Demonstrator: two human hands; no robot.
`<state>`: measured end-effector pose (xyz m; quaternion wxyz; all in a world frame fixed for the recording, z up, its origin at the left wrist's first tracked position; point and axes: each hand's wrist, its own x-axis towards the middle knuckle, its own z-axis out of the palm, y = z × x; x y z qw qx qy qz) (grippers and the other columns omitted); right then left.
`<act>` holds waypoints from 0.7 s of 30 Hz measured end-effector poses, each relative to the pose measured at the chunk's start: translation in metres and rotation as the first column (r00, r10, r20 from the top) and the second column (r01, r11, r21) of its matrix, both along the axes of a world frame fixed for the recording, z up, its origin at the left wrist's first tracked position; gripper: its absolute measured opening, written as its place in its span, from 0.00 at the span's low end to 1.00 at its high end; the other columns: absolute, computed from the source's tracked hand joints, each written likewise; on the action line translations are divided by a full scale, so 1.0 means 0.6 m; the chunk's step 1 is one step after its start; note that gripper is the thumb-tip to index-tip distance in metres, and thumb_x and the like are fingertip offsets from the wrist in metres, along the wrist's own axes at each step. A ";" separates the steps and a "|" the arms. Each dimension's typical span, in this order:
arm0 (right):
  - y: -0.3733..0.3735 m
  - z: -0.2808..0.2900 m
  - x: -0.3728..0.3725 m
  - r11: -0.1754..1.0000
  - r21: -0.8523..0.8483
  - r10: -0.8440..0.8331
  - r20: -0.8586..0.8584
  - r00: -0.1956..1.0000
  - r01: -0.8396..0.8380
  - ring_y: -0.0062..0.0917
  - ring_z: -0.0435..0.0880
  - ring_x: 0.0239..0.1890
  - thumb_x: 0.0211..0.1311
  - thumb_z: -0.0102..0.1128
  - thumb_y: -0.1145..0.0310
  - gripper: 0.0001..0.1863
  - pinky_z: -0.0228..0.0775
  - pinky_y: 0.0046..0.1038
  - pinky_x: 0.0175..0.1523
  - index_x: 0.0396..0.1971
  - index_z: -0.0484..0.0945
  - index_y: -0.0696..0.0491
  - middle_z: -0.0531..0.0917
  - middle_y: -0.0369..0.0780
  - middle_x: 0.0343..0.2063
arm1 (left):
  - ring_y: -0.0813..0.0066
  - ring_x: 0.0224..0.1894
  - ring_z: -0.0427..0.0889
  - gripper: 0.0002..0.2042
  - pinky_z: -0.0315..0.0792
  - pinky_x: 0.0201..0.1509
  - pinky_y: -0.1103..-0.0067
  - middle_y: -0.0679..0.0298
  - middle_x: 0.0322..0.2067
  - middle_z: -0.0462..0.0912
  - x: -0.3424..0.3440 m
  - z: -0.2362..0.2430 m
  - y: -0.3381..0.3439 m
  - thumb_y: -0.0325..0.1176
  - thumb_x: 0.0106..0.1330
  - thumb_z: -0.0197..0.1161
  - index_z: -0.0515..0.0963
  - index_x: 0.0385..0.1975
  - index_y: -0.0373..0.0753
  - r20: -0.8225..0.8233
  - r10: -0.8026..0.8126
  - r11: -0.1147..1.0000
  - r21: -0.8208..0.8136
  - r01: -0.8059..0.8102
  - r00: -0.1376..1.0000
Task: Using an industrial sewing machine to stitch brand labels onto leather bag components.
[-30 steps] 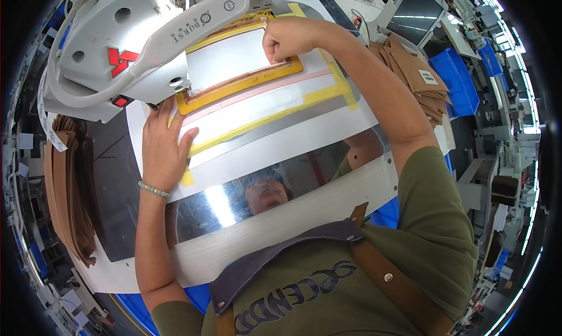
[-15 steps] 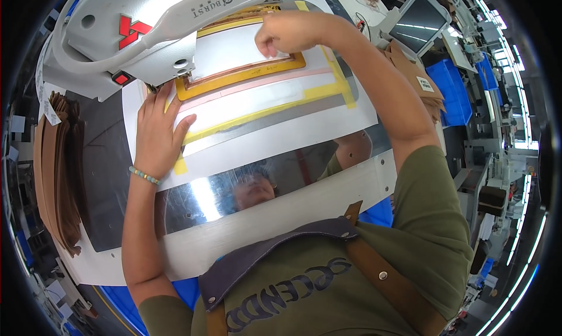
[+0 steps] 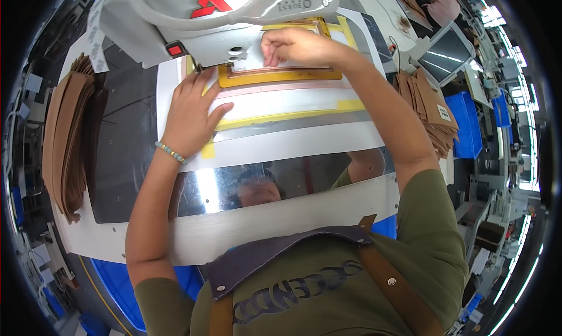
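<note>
A yellow rectangular frame (image 3: 281,78) with a brown inner edge lies on white sheets (image 3: 281,140) marked with yellow tape. Part of it is hidden under the grey machine head (image 3: 199,40). My left hand (image 3: 193,113), a beaded bracelet at its wrist, rests with fingers spread on the sheet by the frame's near left corner. Over the white area within the frame is my right hand (image 3: 295,46), its fingers curled and drawn together beside the machine head. Whatever those fingers hold, if anything, cannot be made out.
A long grey handle (image 3: 281,7) juts across the machine above my hands. Brown flat pieces stand stacked at left (image 3: 70,140); another brown pile (image 3: 427,104) lies at right, near a blue bin (image 3: 466,125) and a screen (image 3: 448,55). A shiny metal plate (image 3: 281,183) lies nearest me.
The whole view has shifted, so the machine and frame appear farther right. My right hand has moved left relative to the frame, toward the machine head. My left hand stays by the corner.
</note>
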<state>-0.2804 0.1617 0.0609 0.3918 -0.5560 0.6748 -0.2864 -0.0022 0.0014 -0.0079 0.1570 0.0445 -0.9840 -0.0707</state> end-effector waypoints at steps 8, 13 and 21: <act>-0.053 -0.015 0.108 0.987 0.033 -0.159 0.223 0.962 0.155 0.27 0.86 0.58 0.78 0.59 0.69 0.18 0.74 0.29 0.67 0.60 0.80 0.63 0.88 0.44 0.55 | 0.43 0.76 0.64 0.25 0.58 0.78 0.56 0.49 0.72 0.72 0.019 0.005 0.003 0.48 0.77 0.61 0.78 0.64 0.36 -0.025 0.025 0.995 0.094 -0.023 0.999; 0.028 -0.020 0.089 0.983 -0.148 -0.120 -0.056 0.991 0.111 0.29 0.82 0.63 0.70 0.49 0.80 0.18 0.72 0.32 0.70 0.55 0.80 0.61 0.84 0.44 0.57 | 0.48 0.71 0.73 0.25 0.67 0.73 0.60 0.51 0.64 0.80 0.052 0.031 -0.019 0.47 0.75 0.63 0.79 0.63 0.37 -0.084 0.049 0.994 0.106 -0.040 0.995; 0.085 -0.017 0.091 0.916 -0.338 -0.289 -0.183 0.940 0.216 0.34 0.86 0.54 0.74 0.59 0.67 0.17 0.77 0.33 0.62 0.57 0.84 0.58 0.87 0.47 0.52 | 0.50 0.62 0.83 0.19 0.75 0.67 0.64 0.51 0.57 0.86 0.221 0.131 -0.248 0.42 0.72 0.69 0.85 0.55 0.34 -0.296 0.428 0.887 -0.042 -0.460 0.854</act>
